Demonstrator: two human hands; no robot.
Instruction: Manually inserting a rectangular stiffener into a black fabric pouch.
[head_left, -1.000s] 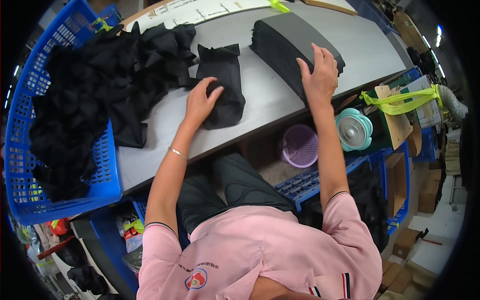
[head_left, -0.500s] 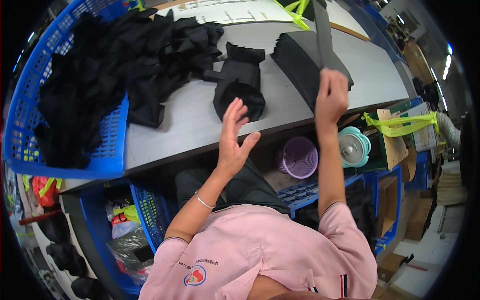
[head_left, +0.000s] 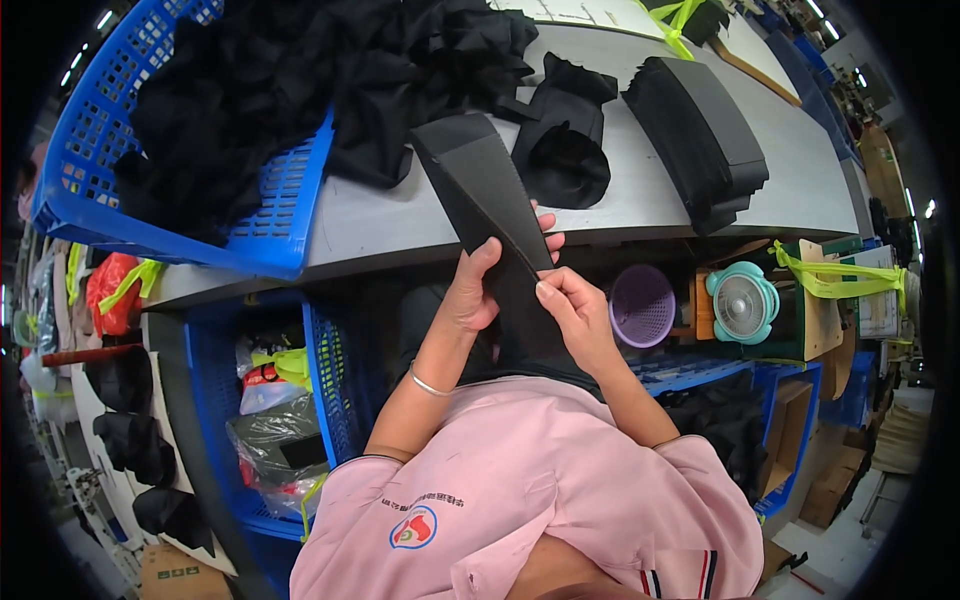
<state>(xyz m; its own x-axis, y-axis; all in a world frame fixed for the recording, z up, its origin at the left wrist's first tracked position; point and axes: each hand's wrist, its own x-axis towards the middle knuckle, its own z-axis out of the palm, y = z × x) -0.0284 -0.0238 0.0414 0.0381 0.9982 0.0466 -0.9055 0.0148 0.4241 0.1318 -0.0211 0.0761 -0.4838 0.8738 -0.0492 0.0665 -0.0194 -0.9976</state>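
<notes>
Both hands grip a thin dark-grey panel at the table's near edge

The tapered dark-grey panel (head_left: 485,185) is held up in front of the person, its broad end reaching over the grey table (head_left: 637,203) and its lower end above the lap. The left hand (head_left: 477,288) closes around it, thumb on the near side and fingertips showing past the right edge. The right hand (head_left: 577,308) pinches that edge near the lower end between thumb and forefinger. Whether this is one folded piece or two layers cannot be told

It looks light and thin, springy rather than limp, so it should bend without breaking; a matt face suggests little slip. The edges seem the best place to hold, with one palm supporting the middle, as a lone corner grip may let it flop. A limp black fabric piece (head_left: 575,105) lies just beyond it, and a neat stack of similar panels (head_left: 715,115) sits farther right
</notes>
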